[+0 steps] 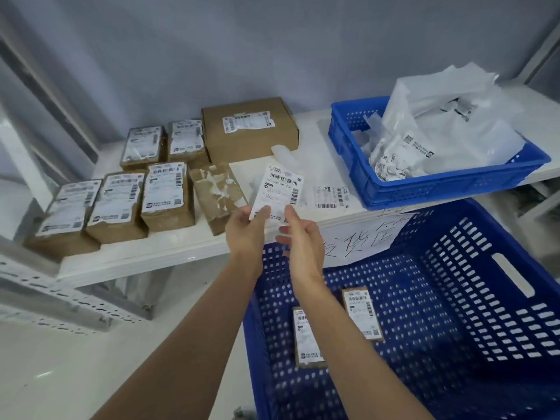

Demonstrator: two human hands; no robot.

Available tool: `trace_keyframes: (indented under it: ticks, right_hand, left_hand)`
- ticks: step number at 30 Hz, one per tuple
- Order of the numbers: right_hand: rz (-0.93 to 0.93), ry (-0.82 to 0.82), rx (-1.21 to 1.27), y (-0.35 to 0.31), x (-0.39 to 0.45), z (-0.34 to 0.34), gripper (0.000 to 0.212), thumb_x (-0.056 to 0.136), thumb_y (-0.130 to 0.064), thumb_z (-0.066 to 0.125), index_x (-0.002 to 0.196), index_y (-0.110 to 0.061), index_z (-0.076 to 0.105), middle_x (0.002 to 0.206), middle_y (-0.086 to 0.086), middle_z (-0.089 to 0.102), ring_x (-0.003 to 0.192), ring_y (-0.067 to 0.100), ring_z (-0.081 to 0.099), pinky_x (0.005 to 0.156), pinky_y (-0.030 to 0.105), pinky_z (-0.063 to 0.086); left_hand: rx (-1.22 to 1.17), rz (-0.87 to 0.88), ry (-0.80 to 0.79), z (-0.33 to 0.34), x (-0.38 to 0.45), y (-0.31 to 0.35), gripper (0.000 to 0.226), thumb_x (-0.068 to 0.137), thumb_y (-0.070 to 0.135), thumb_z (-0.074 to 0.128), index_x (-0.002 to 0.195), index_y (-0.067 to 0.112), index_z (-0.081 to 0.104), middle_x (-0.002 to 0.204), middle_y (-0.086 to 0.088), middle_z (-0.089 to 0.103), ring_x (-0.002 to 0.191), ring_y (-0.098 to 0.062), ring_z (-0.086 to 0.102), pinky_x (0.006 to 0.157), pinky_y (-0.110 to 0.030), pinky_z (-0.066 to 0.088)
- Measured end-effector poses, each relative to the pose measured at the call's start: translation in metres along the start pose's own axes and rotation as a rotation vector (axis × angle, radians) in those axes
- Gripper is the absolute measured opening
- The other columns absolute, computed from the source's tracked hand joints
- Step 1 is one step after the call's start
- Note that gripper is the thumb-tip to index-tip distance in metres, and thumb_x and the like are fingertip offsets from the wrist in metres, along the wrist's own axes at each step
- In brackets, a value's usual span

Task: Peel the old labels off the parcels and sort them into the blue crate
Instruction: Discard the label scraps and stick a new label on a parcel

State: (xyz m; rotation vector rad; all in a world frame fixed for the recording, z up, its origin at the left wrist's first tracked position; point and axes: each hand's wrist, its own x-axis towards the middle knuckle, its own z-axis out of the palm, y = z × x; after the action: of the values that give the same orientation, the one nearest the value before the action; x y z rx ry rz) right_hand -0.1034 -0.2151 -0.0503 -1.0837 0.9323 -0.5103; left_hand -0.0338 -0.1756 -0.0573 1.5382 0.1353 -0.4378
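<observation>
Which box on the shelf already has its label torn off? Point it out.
The small brown box nearest the hands, at the right end of the front row: only ragged white scraps remain on top, while every other box keeps a full printed label.

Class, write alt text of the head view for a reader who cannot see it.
Both hands, left hand and right hand, pinch a white barcode label above a shelf of labelled cardboard parcels. Two parcels lie in the large blue crate below.

Parcel stockroom: metal shelf, labelled boxes, crates.
</observation>
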Motion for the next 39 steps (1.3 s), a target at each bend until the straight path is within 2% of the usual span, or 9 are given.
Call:
trace_keyframes:
  ticks: [3, 6, 10, 14, 16, 21, 26, 34, 39]
  right_hand:
    - [-0.133, 0.169, -0.054, 0.007, 0.009, 0.033, 0.022, 0.094, -0.029, 0.059, 0.078, -0.015, 0.054, 0.083, 0.004, 0.066, 0.073, 0.015, 0.065, 0.067, 0.026, 0.044]
    - [-0.257, 0.242, -0.23, 0.01, 0.021, 0.061, 0.018, 0.095, -0.027, 0.055, 0.081, -0.016, 0.053, 0.093, 0.004, 0.061, 0.076, 0.017, 0.055, 0.066, 0.028, 0.037]
    - [-0.343, 0.227, -0.42, 0.01, 0.044, 0.089, 0.017, 0.094, -0.032, 0.055, 0.086, -0.017, 0.06, 0.101, -0.004, 0.049, 0.09, 0.02, 0.056, 0.075, 0.033, 0.045]
    - [-0.438, 0.178, -0.628, 0.015, 0.058, 0.109, 0.019, 0.093, -0.029, 0.056, 0.088, -0.013, 0.064, 0.105, -0.004, 0.046, 0.105, 0.019, 0.05, 0.09, 0.035, 0.043]
    - [-0.482, 0.165, -0.699, 0.015, 0.064, 0.115, 0.021, 0.095, -0.027, 0.053, 0.093, -0.009, 0.063, 0.114, 0.001, 0.051, 0.101, 0.022, 0.051, 0.088, 0.035, 0.045]
    - [-0.461, 0.127, -0.829, 0.018, 0.074, 0.119, 0.026, 0.098, -0.027, 0.048, 0.098, -0.006, 0.063, 0.12, 0.004, 0.051, 0.076, 0.025, 0.051, 0.085, 0.033, 0.046]
    - [-0.46, 0.124, -0.768, 0.026, 0.072, 0.12, 0.022, 0.095, -0.018, 0.049, 0.094, 0.0, 0.061, 0.117, 0.009, 0.052, 0.078, 0.023, 0.051, 0.067, 0.028, 0.037]
    - [-0.46, 0.09, -0.868, 0.024, 0.072, 0.116, 0.022, 0.092, -0.024, 0.056, 0.096, -0.003, 0.063, 0.119, 0.007, 0.049, 0.077, 0.022, 0.051, 0.064, 0.027, 0.034]
    - [-0.32, 0.146, -0.899, 0.019, 0.074, 0.114, 0.032, 0.084, -0.037, 0.066, 0.1, -0.009, 0.067, 0.113, 0.005, 0.051, 0.083, 0.024, 0.056, 0.066, 0.03, 0.035]
  left_hand:
    - [-0.011, 0.043, 0.025, -0.012, 0.007, 0.007, 0.011, 0.09, 0.015, 0.069, 0.085, 0.015, 0.058, 0.078, 0.008, 0.062, 0.063, -0.004, 0.053, 0.056, -0.019, 0.036]
    - [0.001, 0.069, 0.061, -0.029, 0.023, 0.017, 0.022, 0.087, 0.023, 0.072, 0.074, 0.022, 0.054, 0.079, 0.008, 0.064, 0.073, -0.012, 0.061, 0.06, -0.024, 0.038]
    - [0.338, 0.189, 0.15, -0.055, 0.048, 0.035, 0.022, 0.089, 0.032, 0.069, 0.071, 0.028, 0.056, 0.075, 0.012, 0.063, 0.078, -0.015, 0.062, 0.074, -0.029, 0.047]
    - [0.599, 0.243, 0.188, -0.065, 0.067, 0.046, 0.007, 0.092, 0.032, 0.062, 0.086, 0.029, 0.059, 0.093, 0.01, 0.064, 0.082, -0.013, 0.061, 0.064, -0.023, 0.039]
    - [0.606, 0.237, 0.226, -0.066, 0.075, 0.045, 0.007, 0.091, 0.034, 0.063, 0.086, 0.028, 0.062, 0.109, 0.004, 0.057, 0.087, -0.018, 0.062, 0.073, -0.028, 0.046]
    - [0.645, 0.13, 0.264, -0.073, 0.088, 0.037, 0.008, 0.092, 0.033, 0.061, 0.091, 0.026, 0.064, 0.12, 0.001, 0.043, 0.084, -0.024, 0.062, 0.077, -0.033, 0.049]
    - [0.726, 0.121, 0.279, -0.069, 0.086, 0.033, 0.019, 0.093, 0.03, 0.056, 0.108, 0.023, 0.066, 0.127, -0.004, 0.044, 0.103, -0.029, 0.059, 0.077, -0.032, 0.04]
    - [0.908, 0.159, 0.285, -0.067, 0.086, 0.031, 0.026, 0.094, 0.031, 0.057, 0.112, 0.015, 0.064, 0.127, -0.007, 0.045, 0.101, -0.03, 0.06, 0.073, -0.033, 0.037]
    - [1.069, 0.182, 0.276, -0.075, 0.09, 0.032, 0.049, 0.093, 0.041, 0.061, 0.127, 0.009, 0.048, 0.129, -0.01, 0.048, 0.112, -0.032, 0.058, 0.077, -0.037, 0.041]
